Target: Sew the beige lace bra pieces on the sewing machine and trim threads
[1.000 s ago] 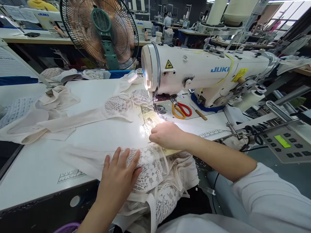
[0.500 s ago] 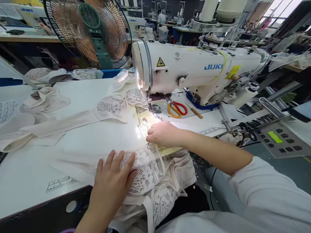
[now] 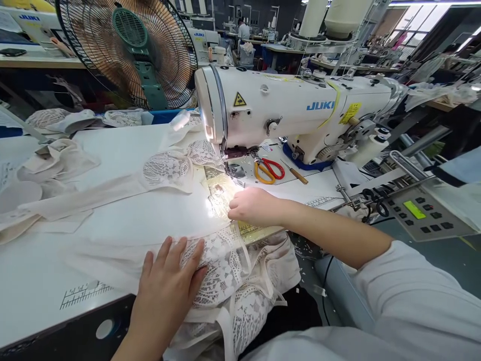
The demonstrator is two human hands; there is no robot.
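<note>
The left hand (image 3: pixel 165 286) lies flat, fingers spread, on the lace (image 3: pixel 225 265) at the worktop (image 3: pixel 48 271) edge. The right hand (image 3: pixel 253 206), fingers curled together, presses the lace just before the needle (image 3: pixel 227 168).

cream lace garment (image 3: pixel 221 265) lies flat on the white sewing table (image 3: pixel 48 260), one end under the needle, the other spilling crumpled over the front edge.

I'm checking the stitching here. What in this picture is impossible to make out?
- Needle: head view, lost in lamp glare beside the machine.
- Right hand fingertips: curled under, so any grip on the lace is hidden.
- Left hand: wrist cut by the bottom edge.
- Panel readout: too small.
</note>
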